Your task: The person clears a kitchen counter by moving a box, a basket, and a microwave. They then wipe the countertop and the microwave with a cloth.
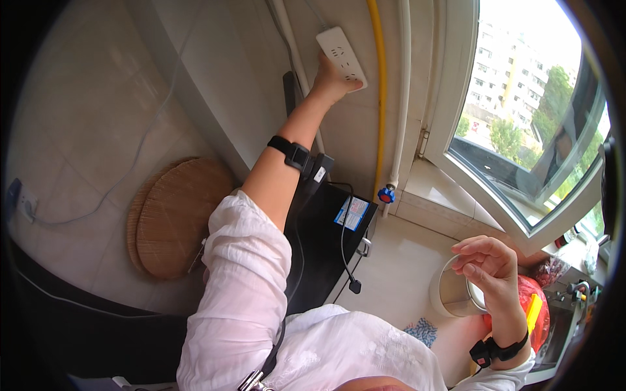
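A white power strip point(341, 54) stands against the tiled wall, its sockets facing me. My left hand point(335, 80) is wrapped around its lower end, the thumb on the near corner and most fingers hidden behind. Nothing is plugged into the sockets I can see. My right hand point(489, 269) hangs in the air on the right, fingers loosely curled, thumb apart, nothing visible in it. Behind that hand is a round white bin point(442, 288) on the floor. Between my arms, a black plug point(355, 286) dangles on its cord beside a black appliance point(318, 244).
A yellow pipe point(379, 97) and a white pipe point(403, 97) with a blue valve handle point(386, 195) run along the wall. An open window sash point(489, 195) juts in at right. Round brown woven lids point(181, 220) lean at left, near a wall socket point(27, 203). A red bag point(533, 298) is lower right.
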Tool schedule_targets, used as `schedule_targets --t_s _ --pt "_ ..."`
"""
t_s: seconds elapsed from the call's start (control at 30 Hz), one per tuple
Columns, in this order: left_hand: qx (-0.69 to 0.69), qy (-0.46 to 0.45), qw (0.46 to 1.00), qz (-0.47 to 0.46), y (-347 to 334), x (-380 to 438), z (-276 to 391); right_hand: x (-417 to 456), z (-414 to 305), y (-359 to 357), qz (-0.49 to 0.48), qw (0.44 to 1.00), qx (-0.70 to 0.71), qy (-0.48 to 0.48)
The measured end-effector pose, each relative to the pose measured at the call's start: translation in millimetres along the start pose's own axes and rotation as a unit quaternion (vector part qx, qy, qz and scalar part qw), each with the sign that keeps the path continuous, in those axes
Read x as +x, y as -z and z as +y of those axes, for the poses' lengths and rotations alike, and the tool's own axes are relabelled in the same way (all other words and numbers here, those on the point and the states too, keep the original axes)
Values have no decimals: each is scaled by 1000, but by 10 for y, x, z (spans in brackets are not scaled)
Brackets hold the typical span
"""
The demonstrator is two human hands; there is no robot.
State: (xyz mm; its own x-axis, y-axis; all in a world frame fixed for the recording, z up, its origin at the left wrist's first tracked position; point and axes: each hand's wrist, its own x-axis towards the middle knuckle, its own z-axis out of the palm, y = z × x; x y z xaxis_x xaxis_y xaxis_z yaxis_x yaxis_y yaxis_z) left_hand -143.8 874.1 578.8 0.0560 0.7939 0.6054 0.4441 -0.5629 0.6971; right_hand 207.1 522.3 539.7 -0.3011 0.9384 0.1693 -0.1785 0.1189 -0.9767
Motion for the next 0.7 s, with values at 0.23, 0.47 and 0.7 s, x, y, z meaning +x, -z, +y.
schedule_targets --t_s 0.23,0.47,0.7 --pt "149 122 968 163 -27 41 29 -412 -83 21 58 998 -27 -1" --pt "193 167 952 170 263 -14 -80 -797 -166 0 120 991 -65 -3" --pt "300 161 936 87 358 -171 -40 -1046 -189 -102 148 987 -66 -8"
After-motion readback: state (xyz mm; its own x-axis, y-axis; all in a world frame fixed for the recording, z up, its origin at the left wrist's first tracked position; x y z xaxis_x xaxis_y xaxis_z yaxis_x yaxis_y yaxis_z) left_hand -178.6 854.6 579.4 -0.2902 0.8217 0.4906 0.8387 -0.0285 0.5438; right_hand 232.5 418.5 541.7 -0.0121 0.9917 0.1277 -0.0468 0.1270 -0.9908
